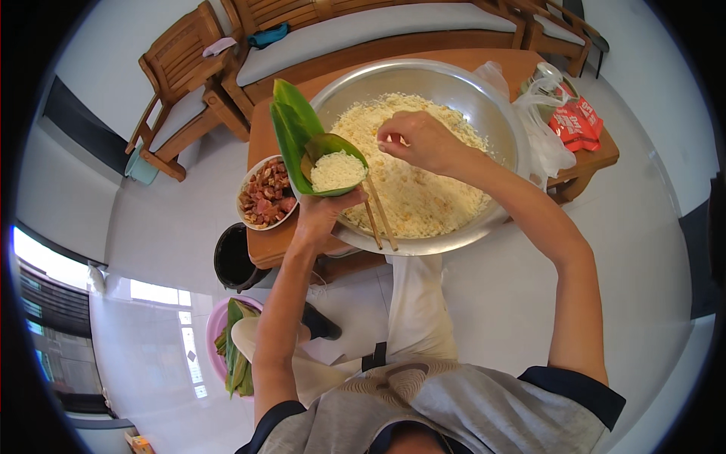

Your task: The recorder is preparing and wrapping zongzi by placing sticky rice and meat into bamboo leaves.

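My left hand (pixel 324 217) is closed around a green leaf (pixel 290 121) folded into a cone, its long end standing up. White rice grains (pixel 338 171) fill the cone's mouth. Over the large metal basin (pixel 355 81), my right hand (pixel 420 142) is closed in a pinch above a heap of rice mixed with yellowish bits (pixel 435 198). What its fingertips hold, if anything, is too small to make out. A pair of chopsticks (pixel 383 216) leans across the basin's near rim beside my left hand; whether that hand touches them I cannot tell.
Left of the basin, a bowl of cut meat (pixel 268 195) stands on the wooden table (pixel 265 244). A dark bucket (pixel 236 257) and a pink basin (pixel 217 321) of leaves are on the floor. A red packet (pixel 576 123) and plastic bag (pixel 546 140) lie at the right. Behind is a wooden bench (pixel 378 47).
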`<state>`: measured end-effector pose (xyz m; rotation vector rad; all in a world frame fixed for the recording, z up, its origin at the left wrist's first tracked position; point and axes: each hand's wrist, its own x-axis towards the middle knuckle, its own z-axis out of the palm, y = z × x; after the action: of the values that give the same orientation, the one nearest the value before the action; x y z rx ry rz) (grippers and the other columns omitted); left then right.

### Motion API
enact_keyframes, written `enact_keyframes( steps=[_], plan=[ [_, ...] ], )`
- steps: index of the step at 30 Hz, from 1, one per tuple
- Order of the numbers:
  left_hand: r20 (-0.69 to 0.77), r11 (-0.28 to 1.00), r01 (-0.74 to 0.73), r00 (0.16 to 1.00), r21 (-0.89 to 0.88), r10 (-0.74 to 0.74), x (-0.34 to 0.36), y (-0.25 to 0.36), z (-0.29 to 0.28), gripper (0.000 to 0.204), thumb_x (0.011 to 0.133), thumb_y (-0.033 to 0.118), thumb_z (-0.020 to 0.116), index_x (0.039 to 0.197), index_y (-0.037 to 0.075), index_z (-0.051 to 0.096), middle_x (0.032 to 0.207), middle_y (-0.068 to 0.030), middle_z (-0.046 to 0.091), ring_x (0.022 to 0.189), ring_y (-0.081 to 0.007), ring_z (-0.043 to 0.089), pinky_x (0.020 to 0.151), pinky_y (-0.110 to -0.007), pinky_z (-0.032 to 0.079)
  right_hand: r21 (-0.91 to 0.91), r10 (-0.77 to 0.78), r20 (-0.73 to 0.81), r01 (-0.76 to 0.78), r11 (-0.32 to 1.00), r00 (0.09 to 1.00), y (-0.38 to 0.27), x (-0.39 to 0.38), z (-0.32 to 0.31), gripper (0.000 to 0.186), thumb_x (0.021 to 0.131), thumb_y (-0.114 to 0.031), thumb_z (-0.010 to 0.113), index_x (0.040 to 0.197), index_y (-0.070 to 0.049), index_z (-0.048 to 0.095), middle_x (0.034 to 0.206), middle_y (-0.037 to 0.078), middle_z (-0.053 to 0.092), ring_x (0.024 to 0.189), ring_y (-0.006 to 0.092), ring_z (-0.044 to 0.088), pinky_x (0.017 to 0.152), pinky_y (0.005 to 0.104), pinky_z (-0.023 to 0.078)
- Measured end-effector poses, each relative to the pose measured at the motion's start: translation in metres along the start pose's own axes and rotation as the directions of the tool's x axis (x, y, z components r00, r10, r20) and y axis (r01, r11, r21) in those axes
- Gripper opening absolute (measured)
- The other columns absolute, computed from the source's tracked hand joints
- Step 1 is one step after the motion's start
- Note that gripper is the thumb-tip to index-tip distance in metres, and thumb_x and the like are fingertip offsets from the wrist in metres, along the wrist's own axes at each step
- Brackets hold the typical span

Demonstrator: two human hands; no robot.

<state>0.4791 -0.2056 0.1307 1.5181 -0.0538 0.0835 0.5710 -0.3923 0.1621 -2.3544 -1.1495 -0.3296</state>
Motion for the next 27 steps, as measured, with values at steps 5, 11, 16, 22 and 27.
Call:
enact_keyframes(
  steps=[5,11,16,22,27],
  plan=[
    [-0.022,0.999,0.018,1.000,0.031,-0.018,-0.003,0.006,0.003,0.025,0.062,-0.002,0.069,0.083,0.005,0.057,0.079,0.0002,0.056,0.075,-0.0102,0.053,0.068,-0.024,0.042,0.120,-0.359,-0.183,0.383,0.916,0.915,-0.048,0.012,-0.013,0.007,0.071,-0.009,0.058,0.076,-0.004,0.057,0.075,0.007,0.055,0.072,0.0213,0.055,0.061,0.0300,0.046],
    [-0.028,0.990,-0.039,0.999,0.139,0.043,-0.018,0.019,-0.003,0.032,0.059,0.003,0.070,0.088,0.004,0.055,0.080,-0.0004,0.055,0.075,-0.0109,0.053,0.068,-0.026,0.043,-0.176,-0.607,0.072,0.609,0.773,0.791,-0.072,0.025,-0.014,0.009,0.062,-0.008,0.059,0.070,-0.003,0.059,0.075,0.008,0.055,0.076,0.0234,0.057,0.064,0.0324,0.048],
    [-0.123,0.995,-0.046,0.991,0.085,0.057,-0.036,0.028,-0.006,0.031,0.059,0.002,0.069,0.087,0.004,0.055,0.080,-0.0008,0.056,0.075,-0.0118,0.053,0.068,-0.026,0.043,-0.133,-0.652,0.117,0.662,0.737,0.749,-0.089,0.032,-0.012,0.009,0.062,-0.007,0.060,0.069,-0.002,0.058,0.075,0.009,0.056,0.077,0.0232,0.057,0.065,0.0318,0.049],
    [-0.182,0.997,-0.033,0.982,0.070,0.045,-0.056,0.025,-0.027,0.031,0.059,0.003,0.069,0.086,0.005,0.055,0.081,-0.0011,0.055,0.076,-0.0120,0.053,0.068,-0.026,0.043,-0.100,-0.647,0.094,0.654,0.750,0.757,-0.116,0.042,-0.006,0.012,0.060,-0.005,0.061,0.071,-0.002,0.059,0.077,0.009,0.056,0.079,0.0237,0.058,0.065,0.0317,0.049],
    [-0.177,0.991,-0.065,0.980,0.114,0.085,-0.068,0.027,-0.045,0.029,0.060,0.003,0.068,0.086,0.005,0.055,0.080,-0.0007,0.055,0.076,-0.0115,0.053,0.067,-0.026,0.043,-0.146,-0.732,0.062,0.732,0.665,0.678,-0.133,0.050,0.003,0.012,0.059,-0.006,0.061,0.070,-0.003,0.058,0.076,0.007,0.055,0.078,0.0221,0.056,0.065,0.0307,0.048]
  ],
)
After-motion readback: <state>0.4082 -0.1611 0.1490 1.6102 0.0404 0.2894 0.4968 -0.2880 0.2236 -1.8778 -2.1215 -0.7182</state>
